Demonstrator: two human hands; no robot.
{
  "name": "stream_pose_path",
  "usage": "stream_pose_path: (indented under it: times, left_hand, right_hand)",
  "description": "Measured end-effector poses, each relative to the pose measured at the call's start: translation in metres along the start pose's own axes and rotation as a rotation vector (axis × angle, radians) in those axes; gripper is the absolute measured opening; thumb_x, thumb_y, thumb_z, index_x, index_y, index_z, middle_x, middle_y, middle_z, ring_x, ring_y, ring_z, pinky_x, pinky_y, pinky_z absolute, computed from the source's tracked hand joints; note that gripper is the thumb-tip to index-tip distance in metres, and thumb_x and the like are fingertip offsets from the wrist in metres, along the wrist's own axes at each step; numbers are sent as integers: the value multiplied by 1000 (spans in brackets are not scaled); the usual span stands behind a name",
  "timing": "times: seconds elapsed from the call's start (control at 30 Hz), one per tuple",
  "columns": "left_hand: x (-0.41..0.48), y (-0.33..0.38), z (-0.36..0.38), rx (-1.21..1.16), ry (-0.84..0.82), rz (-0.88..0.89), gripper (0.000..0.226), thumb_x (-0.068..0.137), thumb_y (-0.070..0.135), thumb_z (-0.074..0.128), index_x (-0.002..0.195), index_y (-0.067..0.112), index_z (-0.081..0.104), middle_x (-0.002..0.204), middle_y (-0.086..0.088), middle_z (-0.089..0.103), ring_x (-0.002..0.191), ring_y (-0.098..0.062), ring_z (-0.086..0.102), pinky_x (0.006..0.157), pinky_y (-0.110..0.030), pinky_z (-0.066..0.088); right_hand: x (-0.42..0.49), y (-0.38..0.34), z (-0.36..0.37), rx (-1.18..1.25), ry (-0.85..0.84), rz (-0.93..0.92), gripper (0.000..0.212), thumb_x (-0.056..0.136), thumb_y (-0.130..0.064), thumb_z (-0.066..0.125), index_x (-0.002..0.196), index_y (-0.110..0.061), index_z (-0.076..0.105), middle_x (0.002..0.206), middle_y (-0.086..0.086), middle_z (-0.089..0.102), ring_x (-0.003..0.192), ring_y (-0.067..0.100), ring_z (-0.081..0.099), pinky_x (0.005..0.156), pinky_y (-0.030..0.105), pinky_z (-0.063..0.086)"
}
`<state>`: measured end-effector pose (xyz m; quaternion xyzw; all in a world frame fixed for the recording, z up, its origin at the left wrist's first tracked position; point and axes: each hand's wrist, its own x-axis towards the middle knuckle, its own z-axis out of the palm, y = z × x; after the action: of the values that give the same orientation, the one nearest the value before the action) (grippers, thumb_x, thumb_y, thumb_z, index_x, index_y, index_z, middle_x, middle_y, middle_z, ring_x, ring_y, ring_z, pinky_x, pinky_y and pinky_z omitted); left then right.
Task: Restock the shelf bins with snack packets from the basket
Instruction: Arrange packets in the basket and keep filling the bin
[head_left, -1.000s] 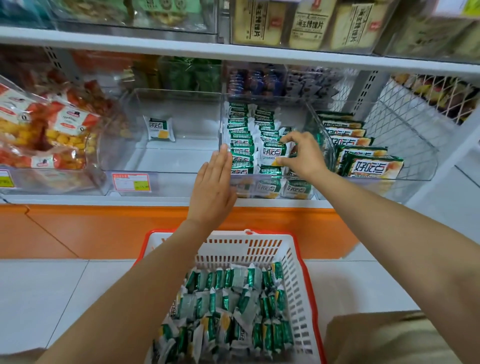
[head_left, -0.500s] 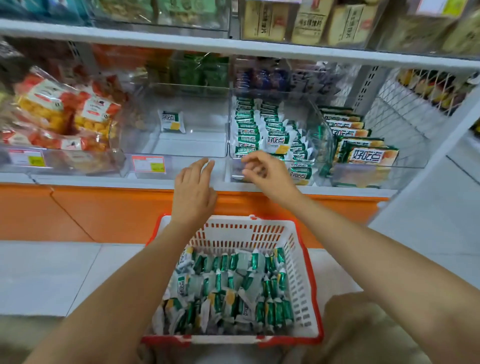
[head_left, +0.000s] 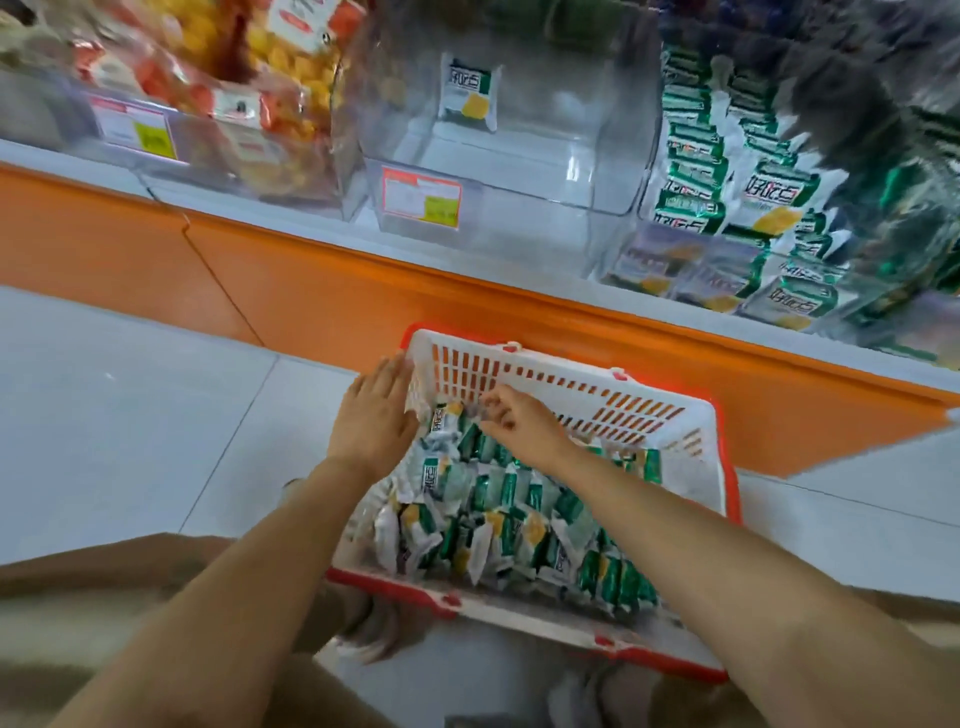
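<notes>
**Basket full, middle bin almost bare**

By the look of the shelf, the restocking is only partly done. The right-hand bin (head_left: 649, 260) is packed with rows of green-and-white snack packets (head_left: 769, 192), while the clear middle bin (head_left: 545, 171) holds a single packet (head_left: 467, 93) near its back. The basket (head_left: 649, 400) sits on the floor below the shelf, heaped with packets (head_left: 498, 499), so most of the work seems to lie ahead.

Both arms reach down and forward into the basket's far end. The left hand (head_left: 376, 415) lies flat against the far left corner, fingers (head_left: 395, 374) straight and together. The right hand (head_left: 519, 423) hovers over the heap with fingers (head_left: 493, 410) curled downward onto the packets; whether they have pinched one cannot be told.
</notes>
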<state>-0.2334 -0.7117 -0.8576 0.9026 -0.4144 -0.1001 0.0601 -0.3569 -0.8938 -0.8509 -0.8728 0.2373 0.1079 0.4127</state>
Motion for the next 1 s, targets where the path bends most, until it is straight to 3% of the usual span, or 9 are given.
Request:
stream_pose_path:
  times: [0.1,0.23,0.37,0.5,0.6,0.67,0.73,1.0]
  left_hand:
    - [-3,-9,14,-56,-18,9,64,103,28,39,156,8,10,165,-7,-1,152,-25,6,122,-41,13]
    - [-6,-14,19,-131,32,51,62,96,30,34,151,1,30,161,-14,22,146,-35,26,115,-49,31]
    - [-5,-12,20,-146,50,37,65,95,34,29,150,1,32,161,-13,24,145,-35,28,116,-47,31]
    - [-4,-12,23,-143,71,23,63,97,33,33,152,3,30,161,-12,22,146,-32,27,118,-45,29]
    - [-3,-11,23,-142,82,14,63,97,33,34,153,4,28,162,-11,20,147,-31,25,118,-46,28]
    - [-3,-11,24,-132,84,9,63,97,33,33,153,5,27,162,-10,19,147,-31,24,118,-46,27]
    - [-3,-12,25,-118,84,6,63,97,34,31,154,5,25,163,-9,18,148,-30,23,119,-46,27]
    - [-4,-11,24,-102,105,10,64,95,32,31,152,4,30,161,-10,22,144,-33,30,116,-47,30]
  right_hand:
    - [20,4,21,29,-144,126,44,99,-28,56,139,-17,42,129,8,54,113,23,56,84,31,47]
    - [48,14,45,80,-247,218,52,99,-25,54,146,-17,35,132,11,52,97,16,53,67,24,45]
    - [72,24,67,101,-239,305,53,99,-28,55,148,-22,34,137,16,50,104,30,61,83,42,53]
    - [91,26,83,202,-190,364,45,101,-31,51,143,-19,42,148,12,40,121,31,52,84,33,48]
    - [101,31,91,293,-101,419,32,98,-32,57,128,-20,55,138,15,52,115,32,56,96,44,49]
    - [103,33,93,336,-14,416,11,95,-29,63,103,-22,60,118,14,62,100,27,58,86,40,50]
    - [101,34,90,336,39,401,10,93,-28,66,87,-24,59,101,6,63,90,24,56,76,35,44]
    - [75,40,50,460,84,340,6,93,-14,63,96,-20,65,94,-1,64,90,21,63,84,33,53]
